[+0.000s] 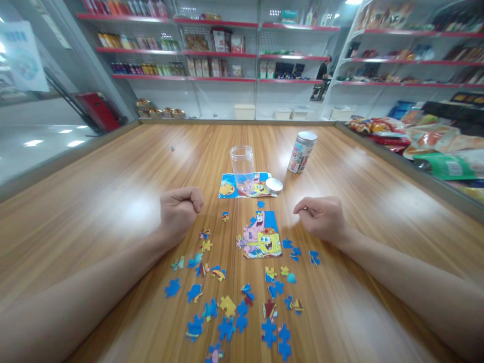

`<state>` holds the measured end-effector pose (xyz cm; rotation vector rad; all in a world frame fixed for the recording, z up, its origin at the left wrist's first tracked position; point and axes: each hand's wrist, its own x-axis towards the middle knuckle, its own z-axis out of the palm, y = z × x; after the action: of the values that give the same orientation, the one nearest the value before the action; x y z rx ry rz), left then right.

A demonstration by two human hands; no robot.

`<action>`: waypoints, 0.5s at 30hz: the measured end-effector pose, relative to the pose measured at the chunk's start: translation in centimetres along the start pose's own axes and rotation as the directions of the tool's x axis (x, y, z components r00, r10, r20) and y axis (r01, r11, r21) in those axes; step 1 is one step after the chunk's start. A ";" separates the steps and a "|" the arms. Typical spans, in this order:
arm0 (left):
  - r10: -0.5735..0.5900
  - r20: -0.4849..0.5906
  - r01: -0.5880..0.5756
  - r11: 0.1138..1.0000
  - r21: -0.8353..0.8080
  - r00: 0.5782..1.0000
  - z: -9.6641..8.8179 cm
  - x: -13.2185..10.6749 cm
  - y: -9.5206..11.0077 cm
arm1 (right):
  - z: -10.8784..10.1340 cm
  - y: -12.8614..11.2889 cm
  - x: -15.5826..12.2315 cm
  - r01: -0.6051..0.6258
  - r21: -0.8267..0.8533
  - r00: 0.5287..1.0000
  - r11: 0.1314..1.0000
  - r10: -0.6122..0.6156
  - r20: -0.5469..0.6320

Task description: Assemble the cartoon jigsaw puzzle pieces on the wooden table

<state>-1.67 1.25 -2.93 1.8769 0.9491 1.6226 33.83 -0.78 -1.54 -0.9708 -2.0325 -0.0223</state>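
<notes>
A partly assembled cartoon jigsaw (260, 236) lies in the middle of the wooden table (113, 166). Several loose blue and yellow pieces (227, 305) are scattered in front of it. My left hand (179, 210) rests on the table left of the jigsaw, curled into a loose fist with nothing visible in it. My right hand (321, 218) rests right of the jigsaw, fingers curled under, apart from the pieces near it. Behind the jigsaw lies a printed picture sheet (229, 187) with a clear empty jar (242, 165) standing on it and a silver lid (274, 185) beside it.
A printed can with a white lid (301, 152) stands behind and to the right. Snack packets (427, 138) fill a bin along the table's right edge. Shop shelves (219, 53) with goods line the back wall. A red case (99, 111) leans at the far left.
</notes>
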 end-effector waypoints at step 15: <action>-0.163 0.898 0.003 0.984 0.177 0.408 -2.9 4.7 2.5 | 0.0 1.1 0.3 0.079 0.003 0.993 0.997 -0.079 0.093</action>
<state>-3.73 3.00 2.47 2.2989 0.6099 0.2217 34.46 0.16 -1.69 -0.9057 -2.1554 -0.0205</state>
